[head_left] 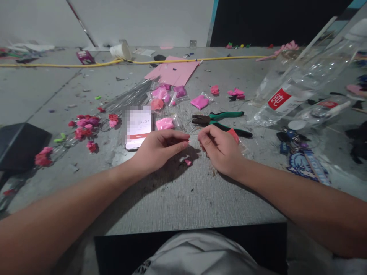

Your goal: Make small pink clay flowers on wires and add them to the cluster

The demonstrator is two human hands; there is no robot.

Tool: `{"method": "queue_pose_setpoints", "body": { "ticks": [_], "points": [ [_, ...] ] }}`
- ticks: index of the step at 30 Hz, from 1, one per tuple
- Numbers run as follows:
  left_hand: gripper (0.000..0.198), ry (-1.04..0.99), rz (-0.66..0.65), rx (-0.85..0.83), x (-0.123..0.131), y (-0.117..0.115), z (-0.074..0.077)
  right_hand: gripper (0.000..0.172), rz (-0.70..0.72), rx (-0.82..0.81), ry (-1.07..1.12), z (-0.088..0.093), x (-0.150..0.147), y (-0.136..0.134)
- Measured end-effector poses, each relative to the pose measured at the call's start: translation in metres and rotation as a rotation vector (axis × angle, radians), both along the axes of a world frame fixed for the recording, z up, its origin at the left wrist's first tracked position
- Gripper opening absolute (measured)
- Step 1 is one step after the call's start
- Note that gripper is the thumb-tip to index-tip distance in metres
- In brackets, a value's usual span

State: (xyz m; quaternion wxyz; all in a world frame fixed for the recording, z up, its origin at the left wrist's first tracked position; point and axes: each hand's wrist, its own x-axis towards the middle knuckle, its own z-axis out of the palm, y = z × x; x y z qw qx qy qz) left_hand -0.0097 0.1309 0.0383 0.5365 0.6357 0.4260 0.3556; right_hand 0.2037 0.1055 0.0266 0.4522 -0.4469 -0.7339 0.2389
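Note:
My left hand point(160, 149) is over the grey tabletop, thumb and fingertips drawn close in a pinch; what lies between them is too small to make out. Facing it, my right hand point(220, 148) is closed, thumb against curled fingers. A thin wire point(194, 134) seems to run from its fingertips across the gap toward my left fingers. Below the gap lies a small pink clay scrap point(187, 162). Pliers with green and black handles point(210, 119) rest just beyond my right hand. A phone point(139, 130) and a bag of pink clay point(164, 123) lie by my left hand.
Clay flowers on wires point(86, 126) and a bundle of thin wires point(129, 93) lie left. More clay bags point(200, 101) and a pink sheet point(174, 70) are farther back. Plastic bottles point(301, 88) and keys with a charm point(306, 164) are right. A yellow cable point(172, 61) crosses behind.

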Motion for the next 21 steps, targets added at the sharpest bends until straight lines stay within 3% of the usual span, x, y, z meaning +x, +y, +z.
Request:
{"method": "queue_pose_setpoints", "body": {
  "ticks": [8,16,19,21],
  "points": [
    [0.026,0.005,-0.008,0.037,-0.0026,0.0046,-0.0028,0.013,0.047,0.024,0.012,0.0008,-0.0017,-0.0004],
    [0.028,-0.082,0.001,-0.011,-0.0016,0.0046,-0.0081,0.011,0.025,-0.006,0.046,0.0009,-0.0015,-0.0022],
    [0.031,0.036,-0.011,0.047,-0.0034,0.0053,-0.0088,0.022,0.051,-0.032,0.077,-0.001,-0.0006,-0.0022],
    [0.031,0.17,-0.018,0.184,-0.0056,0.0068,-0.0092,0.022,0.043,-0.034,0.081,-0.002,-0.001,-0.0023]
  ]
}}
